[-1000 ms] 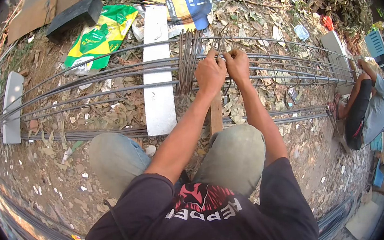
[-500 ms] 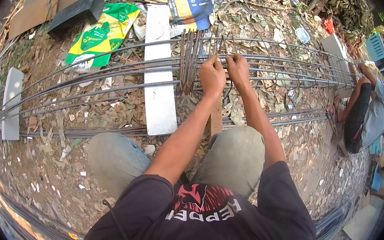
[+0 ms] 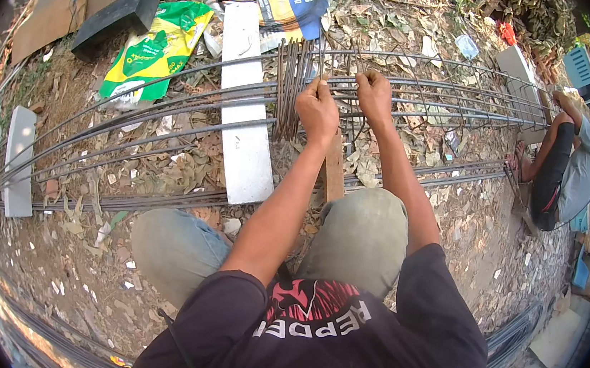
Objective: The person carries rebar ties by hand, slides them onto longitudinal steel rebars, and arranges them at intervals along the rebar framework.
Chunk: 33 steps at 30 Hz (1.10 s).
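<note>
Long steel bars (image 3: pixel 167 104) run across in front of me, with a tight bundle of thin metal stirrups (image 3: pixel 290 90) around them. Just right of the bundle, my left hand (image 3: pixel 318 111) is closed at the upper bars, its fingers pinched on something too small to make out. My right hand (image 3: pixel 375 99) is also closed, over the bars a little further right and apart from the left. What its fingertips hold is hidden. More stirrups (image 3: pixel 426 97) are spaced along the bars to the right. A wooden strip (image 3: pixel 334 170) lies below my left hand.
White blocks (image 3: pixel 246 157) lie under the bars. A green-yellow bag (image 3: pixel 156 51), a blue-yellow bag (image 3: pixel 292 8) and a black block (image 3: pixel 115 24) lie beyond. Another person (image 3: pixel 577 167) crouches at the far right end. More bars (image 3: pixel 135 202) lie near my knees.
My hands have moved apart from each other. The left has shifted slightly left and the right slightly up, and both stay closed.
</note>
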Available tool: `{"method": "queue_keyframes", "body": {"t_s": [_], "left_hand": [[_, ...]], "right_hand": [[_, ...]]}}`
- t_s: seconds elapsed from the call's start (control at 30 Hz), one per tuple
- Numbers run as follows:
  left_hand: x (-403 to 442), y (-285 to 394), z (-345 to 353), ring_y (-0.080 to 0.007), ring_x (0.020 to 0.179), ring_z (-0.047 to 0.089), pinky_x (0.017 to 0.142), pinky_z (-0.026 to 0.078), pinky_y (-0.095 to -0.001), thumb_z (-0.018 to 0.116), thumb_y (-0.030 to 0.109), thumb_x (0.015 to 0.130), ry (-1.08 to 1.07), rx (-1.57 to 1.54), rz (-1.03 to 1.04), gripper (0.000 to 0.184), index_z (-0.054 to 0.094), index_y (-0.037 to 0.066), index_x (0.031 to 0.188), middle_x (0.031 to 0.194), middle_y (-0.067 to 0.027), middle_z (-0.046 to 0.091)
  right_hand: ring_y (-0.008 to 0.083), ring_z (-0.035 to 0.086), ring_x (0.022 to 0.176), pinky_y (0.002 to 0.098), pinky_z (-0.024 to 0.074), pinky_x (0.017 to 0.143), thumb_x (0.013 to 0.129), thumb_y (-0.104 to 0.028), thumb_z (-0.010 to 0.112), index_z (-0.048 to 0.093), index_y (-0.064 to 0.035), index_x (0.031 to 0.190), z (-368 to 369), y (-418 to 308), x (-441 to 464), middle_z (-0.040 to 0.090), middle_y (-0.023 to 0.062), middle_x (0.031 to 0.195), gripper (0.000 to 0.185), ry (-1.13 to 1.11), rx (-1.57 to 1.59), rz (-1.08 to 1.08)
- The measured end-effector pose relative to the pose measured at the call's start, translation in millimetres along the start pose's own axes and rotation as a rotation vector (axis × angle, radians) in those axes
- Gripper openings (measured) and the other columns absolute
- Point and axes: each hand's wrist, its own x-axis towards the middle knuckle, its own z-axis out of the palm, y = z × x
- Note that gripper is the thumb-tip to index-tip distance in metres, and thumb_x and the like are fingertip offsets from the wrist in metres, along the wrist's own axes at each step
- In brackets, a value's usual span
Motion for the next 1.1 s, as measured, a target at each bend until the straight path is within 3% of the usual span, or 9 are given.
{"method": "queue_keyframes", "body": {"t_s": [0.1,0.13,0.4,0.6,0.7,0.77,0.83,0.93,1.1], "left_hand": [[1.0,4.7,0.4,-0.0150,0.061,0.059,0.060,0.046,-0.0346,0.056,0.012,0.102,0.013,0.105,0.077,0.028,0.074,-0.006,0.114,0.074,-0.0126,0.070],[2.3,-1.4,1.4,-0.0161,0.062,0.060,0.061,0.047,-0.0351,0.056,0.012,0.102,0.007,0.099,0.097,0.028,0.074,-0.005,0.114,0.075,-0.0138,0.070],[-7.3,5.4,3.0,-0.0203,0.065,0.067,0.065,0.050,-0.0382,0.059,0.015,0.100,-0.159,0.202,-0.010,0.028,0.075,-0.002,0.116,0.077,-0.0215,0.072],[-1.4,-19.9,13.9,-0.0178,0.057,0.060,0.058,0.047,-0.0392,0.059,0.018,0.101,-0.034,0.117,0.226,0.029,0.074,-0.004,0.113,0.066,-0.0150,0.066],[11.2,1.2,6.5,-0.0140,0.054,0.053,0.053,0.041,-0.0357,0.060,0.017,0.100,-0.220,-0.010,0.045,0.030,0.074,-0.008,0.110,0.062,-0.0087,0.060],[18.0,36.1,-11.7,-0.0114,0.054,0.050,0.051,0.038,-0.0322,0.061,0.016,0.100,-0.247,-0.125,-0.116,0.030,0.073,-0.009,0.109,0.062,-0.0052,0.058],[36.6,31.8,-27.9,-0.0082,0.053,0.046,0.049,0.034,-0.0272,0.061,0.014,0.099,-0.229,-0.206,-0.221,0.029,0.073,-0.010,0.111,0.064,-0.0013,0.058],[51.1,22.1,-43.2,-0.0097,0.051,0.049,0.048,0.036,-0.0274,0.059,0.012,0.098,-0.190,-0.126,-0.269,0.028,0.072,-0.009,0.111,0.065,-0.0042,0.061],[49.9,25.0,-41.6,-0.0112,0.057,0.060,0.046,0.040,-0.0239,0.056,0.014,0.100,-0.323,-0.043,-0.322,0.027,0.070,-0.005,0.111,0.079,-0.0091,0.070]], "right_hand": [[0.0231,0.061,0.061,0.0401,0.0486,0.063,0.095,-0.026,0.066,0.070,0.0056,0.087,-11.2,-4.4,-0.2,0.067,0.0157,0.068,0.033,-0.063,0.134,0.054],[0.0144,0.055,0.059,0.0358,0.0456,0.058,0.096,-0.026,0.065,0.069,0.0046,0.086,-12.9,-4.5,0.5,0.063,0.0089,0.064,0.032,-0.057,0.164,0.008],[0.0134,0.054,0.057,0.0353,0.0429,0.055,0.098,-0.025,0.063,0.067,0.0038,0.084,-19.1,-11.8,1.5,0.062,0.0067,0.062,0.032,-0.084,0.240,0.016],[0.0152,0.057,0.057,0.0362,0.0444,0.056,0.098,-0.027,0.063,0.068,0.0025,0.084,-19.5,-12.8,-1.2,0.062,0.0080,0.061,0.033,-0.055,0.191,0.004],[0.0151,0.057,0.058,0.0363,0.0451,0.057,0.098,-0.027,0.063,0.068,0.0022,0.084,-19.6,-9.8,1.5,0.063,0.0079,0.062,0.033,-0.038,0.197,-0.029],[0.0182,0.058,0.058,0.0377,0.0464,0.060,0.097,-0.026,0.063,0.068,0.0037,0.086,-19.4,-7.6,2.9,0.062,0.0112,0.063,0.032,-0.048,0.166,-0.015],[0.0292,0.065,0.065,0.0431,0.0499,0.066,0.096,-0.026,0.063,0.070,0.0049,0.090,-20.6,-9.2,5.7,0.067,0.0190,0.070,0.032,-0.024,0.083,-0.036],[0.0479,0.068,0.089,0.0527,0.0509,0.080,0.096,-0.029,0.062,0.072,0.0044,0.096,-20.6,-6.2,13.7,0.071,0.0287,0.089,0.034,0.026,-0.065,-0.057],[0.0467,0.069,0.091,0.0527,0.0510,0.084,0.097,-0.030,0.061,0.071,0.0032,0.099,-21.1,-6.2,10.3,0.071,0.0285,0.091,0.035,0.012,-0.136,-0.090]]}}
